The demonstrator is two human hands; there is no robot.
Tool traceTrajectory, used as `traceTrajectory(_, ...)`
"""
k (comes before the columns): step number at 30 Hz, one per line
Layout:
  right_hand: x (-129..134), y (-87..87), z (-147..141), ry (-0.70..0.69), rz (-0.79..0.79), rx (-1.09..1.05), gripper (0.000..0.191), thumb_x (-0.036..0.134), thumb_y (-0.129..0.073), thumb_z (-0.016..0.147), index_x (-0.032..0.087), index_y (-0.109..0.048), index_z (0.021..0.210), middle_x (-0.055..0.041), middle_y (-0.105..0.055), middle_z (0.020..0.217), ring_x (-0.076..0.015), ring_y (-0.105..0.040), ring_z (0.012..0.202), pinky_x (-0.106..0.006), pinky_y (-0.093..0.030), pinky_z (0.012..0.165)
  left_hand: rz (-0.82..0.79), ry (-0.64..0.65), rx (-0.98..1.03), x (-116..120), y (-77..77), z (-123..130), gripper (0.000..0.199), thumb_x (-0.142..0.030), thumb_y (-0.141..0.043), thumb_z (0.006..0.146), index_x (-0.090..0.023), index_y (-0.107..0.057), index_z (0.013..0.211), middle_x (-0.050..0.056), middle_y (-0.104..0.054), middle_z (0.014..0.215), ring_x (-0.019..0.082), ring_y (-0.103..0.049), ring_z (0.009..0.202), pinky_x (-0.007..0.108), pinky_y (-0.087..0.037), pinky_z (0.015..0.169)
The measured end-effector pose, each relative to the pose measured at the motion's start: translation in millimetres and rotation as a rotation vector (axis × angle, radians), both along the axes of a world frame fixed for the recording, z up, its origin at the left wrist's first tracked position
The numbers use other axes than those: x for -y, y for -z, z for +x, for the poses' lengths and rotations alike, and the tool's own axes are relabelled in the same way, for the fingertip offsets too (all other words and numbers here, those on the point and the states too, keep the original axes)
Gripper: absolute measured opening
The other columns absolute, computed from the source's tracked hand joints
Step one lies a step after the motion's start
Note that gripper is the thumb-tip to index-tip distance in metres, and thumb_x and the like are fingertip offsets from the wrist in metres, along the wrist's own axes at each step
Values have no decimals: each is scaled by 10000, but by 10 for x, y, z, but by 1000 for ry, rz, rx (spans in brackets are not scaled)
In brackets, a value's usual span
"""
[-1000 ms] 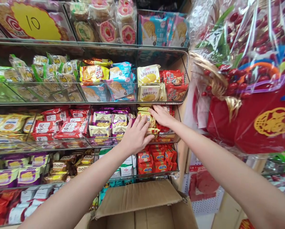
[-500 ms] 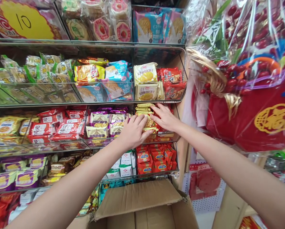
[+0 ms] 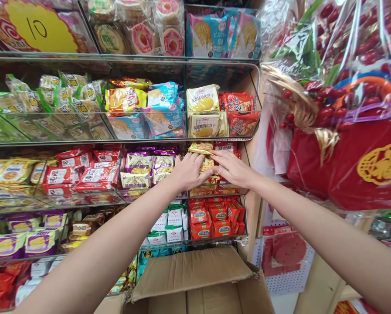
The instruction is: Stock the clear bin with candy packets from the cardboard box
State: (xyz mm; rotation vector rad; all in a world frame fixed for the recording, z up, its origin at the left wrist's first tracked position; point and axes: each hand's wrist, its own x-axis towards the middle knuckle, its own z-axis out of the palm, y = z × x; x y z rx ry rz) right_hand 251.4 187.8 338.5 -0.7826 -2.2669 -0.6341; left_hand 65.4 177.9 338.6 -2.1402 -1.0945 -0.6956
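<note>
We find the yellow snack packets (image 3: 201,147) stacked in a compartment at the right end of the middle shelf, framed by both hands. The topmost packet is tilted, its near edge lying just by the fingertips.

We note the left hand (image 3: 189,172) at the left and front of the stack, fingers close together and bent over the packets, thumb stretched out to the right. The right hand (image 3: 232,169) comes in from the right, fingers extended and slightly spread, tips against the stack. The two hands nearly meet at its front. We cannot tell whether either hand pinches a packet, as the contact is partly hidden.

Behind and to the right of the stack we record red packets (image 3: 224,147); to its left, purple-and-cream packets (image 3: 134,181). On the shelf above sit cream-coloured biscuit packets (image 3: 202,100); on the shelf below, small orange-red packets (image 3: 211,220) beside green-and-white ones (image 3: 169,224).

Under the shelves we observe an open cardboard box (image 3: 192,270), one flap raised. To the right hangs a red bag (image 3: 322,168) with a gold emblem, under clear wrapping. At upper left, a yellow sign (image 3: 38,28) reads "10".
</note>
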Motion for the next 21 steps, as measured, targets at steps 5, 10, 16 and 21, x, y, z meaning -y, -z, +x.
traceTrajectory(5,-48,-40,1,55,3,17,546,474,-258,874,95,-488,1192,-147,-436,1284,-225,-381,1189,-406,-310,983,44,-16,36,-5,48,21,395,-424,-285,884,-204,-437,1175,88,-539,1159,248,-446,1061,523,-244,939)
traceTrajectory(10,-80,-108,-21,52,0,-28,435,433,-320,868,128,-569,1052,-133,-494,1221,-234,-442,1123,-396,-343,941,152,-3,98,39,120,44,363,-402,-358,865,-219,-479,1153,67,-552,1178,265,-429,1101,555,-154,975)
traceTrajectory(16,-24,-111,-90,104,-19,-62,552,479,-311,856,141,-350,1291,-131,-457,1226,-246,-434,1107,-404,-357,913,221,-4,163,66,158,19,337,-417,-391,847,-223,-543,1077,61,-594,1131,273,-429,1110,516,-190,966)
traceTrajectory(21,-67,-68,-152,190,-64,-28,641,567,-242,835,169,-300,1334,-117,-232,1405,-300,-296,1220,-466,-303,950,231,38,148,54,163,-29,288,-384,-383,857,-233,-586,996,40,-593,1145,242,-470,1083,494,-151,998)
